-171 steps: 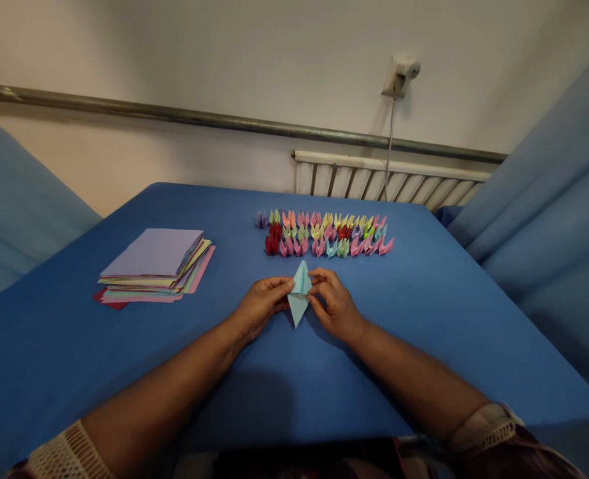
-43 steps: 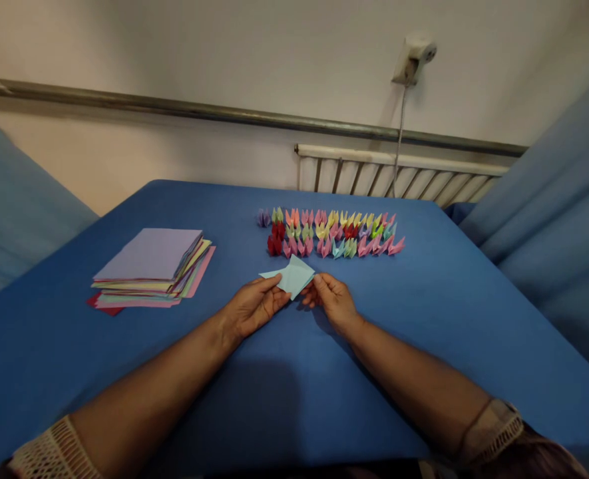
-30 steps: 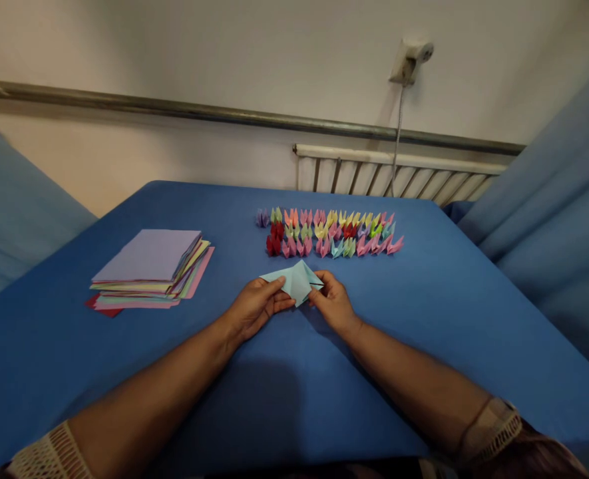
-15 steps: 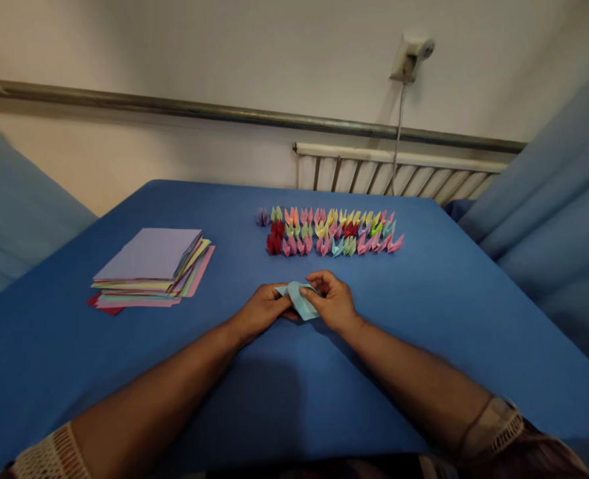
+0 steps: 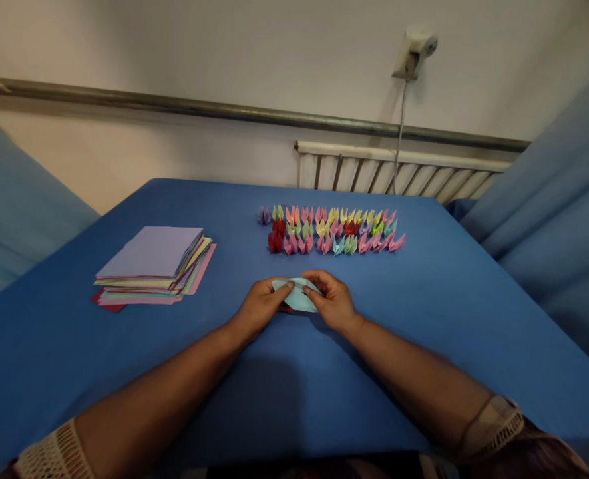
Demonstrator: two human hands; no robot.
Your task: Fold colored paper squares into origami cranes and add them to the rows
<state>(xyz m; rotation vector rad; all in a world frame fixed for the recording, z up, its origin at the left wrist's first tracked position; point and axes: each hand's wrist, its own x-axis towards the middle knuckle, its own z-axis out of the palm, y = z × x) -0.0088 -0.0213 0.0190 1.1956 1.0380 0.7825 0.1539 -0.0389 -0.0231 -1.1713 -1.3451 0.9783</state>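
A light-blue sheet of origami paper [image 5: 300, 301], partly folded, is held between both hands just above the blue table. My left hand [image 5: 264, 303] grips its left side, the thumb lying on top and the fingers underneath. On the right side my right hand [image 5: 335, 299] pinches the paper, its thumb pressed on the upper face and its fingers curled behind the far edge. The fingers under the paper are mostly hidden. Beyond the hands stand several folded paper cranes [image 5: 324, 229] in three rows, in pink, red, yellow, green, blue and purple.
A stack of coloured paper squares [image 5: 149, 253] lies at the left, a lilac sheet on top and a red corner [image 5: 108, 301] sticking out below. Behind the blue-covered table [image 5: 398, 372] are a radiator [image 5: 364, 159], a pipe [image 5: 224, 110] and a socket with a cord [image 5: 411, 60]. Blue curtains [image 5: 564, 199] hang at both sides.
My left thumb has moved up onto the paper, close to the right thumb. The paper's raised flap now lies flatter, and its lower point has turned into a wider edge.
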